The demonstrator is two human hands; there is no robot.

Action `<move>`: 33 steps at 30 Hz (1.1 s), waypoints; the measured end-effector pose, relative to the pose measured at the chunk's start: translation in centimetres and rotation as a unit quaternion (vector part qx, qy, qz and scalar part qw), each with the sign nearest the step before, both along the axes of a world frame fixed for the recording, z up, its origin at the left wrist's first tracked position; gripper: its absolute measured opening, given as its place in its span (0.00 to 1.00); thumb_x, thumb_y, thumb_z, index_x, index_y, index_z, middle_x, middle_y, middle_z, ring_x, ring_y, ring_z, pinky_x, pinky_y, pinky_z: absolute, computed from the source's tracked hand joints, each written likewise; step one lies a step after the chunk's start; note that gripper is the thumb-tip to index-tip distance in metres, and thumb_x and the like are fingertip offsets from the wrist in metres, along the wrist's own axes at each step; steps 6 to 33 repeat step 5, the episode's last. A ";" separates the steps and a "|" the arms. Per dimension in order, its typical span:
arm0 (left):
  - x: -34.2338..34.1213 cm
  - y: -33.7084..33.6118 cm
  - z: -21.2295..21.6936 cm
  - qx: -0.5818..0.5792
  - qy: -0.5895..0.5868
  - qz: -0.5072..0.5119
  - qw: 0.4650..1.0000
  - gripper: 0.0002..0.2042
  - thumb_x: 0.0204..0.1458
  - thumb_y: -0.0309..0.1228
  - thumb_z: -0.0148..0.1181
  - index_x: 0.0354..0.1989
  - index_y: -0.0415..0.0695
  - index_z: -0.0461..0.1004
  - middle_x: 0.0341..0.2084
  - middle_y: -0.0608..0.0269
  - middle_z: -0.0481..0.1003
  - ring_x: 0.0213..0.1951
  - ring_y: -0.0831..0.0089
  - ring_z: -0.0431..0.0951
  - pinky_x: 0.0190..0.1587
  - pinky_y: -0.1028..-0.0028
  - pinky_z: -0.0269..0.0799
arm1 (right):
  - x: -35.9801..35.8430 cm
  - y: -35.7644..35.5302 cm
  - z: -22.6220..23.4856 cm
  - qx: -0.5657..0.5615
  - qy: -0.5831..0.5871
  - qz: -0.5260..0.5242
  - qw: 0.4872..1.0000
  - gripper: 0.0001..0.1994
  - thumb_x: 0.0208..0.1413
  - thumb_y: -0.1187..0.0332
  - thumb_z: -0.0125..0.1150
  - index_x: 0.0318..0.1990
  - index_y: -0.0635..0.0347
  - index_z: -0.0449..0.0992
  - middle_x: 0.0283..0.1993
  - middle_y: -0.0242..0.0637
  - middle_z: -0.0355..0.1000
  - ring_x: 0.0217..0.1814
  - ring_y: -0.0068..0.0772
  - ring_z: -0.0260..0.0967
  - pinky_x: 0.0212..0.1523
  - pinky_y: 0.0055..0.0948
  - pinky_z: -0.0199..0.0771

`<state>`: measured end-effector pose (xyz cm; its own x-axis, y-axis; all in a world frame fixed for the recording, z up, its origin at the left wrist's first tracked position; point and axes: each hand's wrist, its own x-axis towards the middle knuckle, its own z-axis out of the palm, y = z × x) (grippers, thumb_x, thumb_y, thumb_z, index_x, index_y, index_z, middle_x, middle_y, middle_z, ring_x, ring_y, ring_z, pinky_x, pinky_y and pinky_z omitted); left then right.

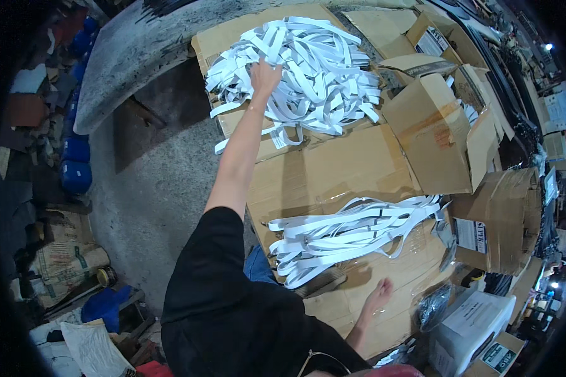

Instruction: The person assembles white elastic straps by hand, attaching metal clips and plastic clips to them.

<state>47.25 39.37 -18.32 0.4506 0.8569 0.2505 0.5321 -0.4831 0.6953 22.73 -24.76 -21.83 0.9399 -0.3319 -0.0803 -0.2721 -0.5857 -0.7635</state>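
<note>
A tangled heap of flat white straps [321, 81] lies on cardboard at the far side. My left arm stretches out to it, and my left hand [265, 78] is at the heap's left part, its fingers closed on a white strap; the fingertips are partly hidden among the loops. Closer to me, a second bunch of white straps [352, 235] is laid out lengthwise in a neater bundle. My right hand [377, 296] is held just to the near right of this bundle, over the cardboard, with its fingers stretched out and nothing in it.
Flattened cardboard [333, 166] covers the work surface. Along the right stand an opened carton [427, 138], another brown carton [500, 213] and a white box [471, 327]. Blue drums [75, 176] line the floor at the left. Clutter and sacks [69, 257] lie at the lower left.
</note>
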 end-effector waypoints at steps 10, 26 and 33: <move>2.9 0.6 0.9 0.003 0.103 -0.056 0.993 0.23 0.46 0.41 0.56 0.48 0.40 0.69 0.54 0.41 0.60 0.59 0.50 0.57 0.54 0.50 0.59 | -4.8 -2.7 0.1 -0.009 0.013 -0.057 0.998 0.13 0.58 0.68 0.54 0.45 0.71 0.69 0.43 0.42 0.69 0.46 0.33 0.66 0.49 0.30 0.67; 2.9 0.6 0.9 0.003 0.103 -0.056 0.993 0.23 0.46 0.41 0.56 0.48 0.40 0.69 0.54 0.41 0.60 0.59 0.50 0.57 0.54 0.50 0.59 | -4.8 -2.7 0.1 -0.009 0.013 -0.057 0.998 0.13 0.58 0.68 0.54 0.45 0.71 0.69 0.43 0.42 0.69 0.46 0.33 0.66 0.49 0.30 0.67; 2.9 0.6 0.9 0.003 0.103 -0.056 0.993 0.23 0.46 0.41 0.56 0.48 0.40 0.69 0.54 0.41 0.60 0.59 0.50 0.57 0.54 0.50 0.59 | -4.8 -2.7 0.1 -0.009 0.013 -0.057 0.998 0.13 0.58 0.68 0.54 0.45 0.71 0.69 0.43 0.42 0.69 0.46 0.33 0.66 0.49 0.30 0.67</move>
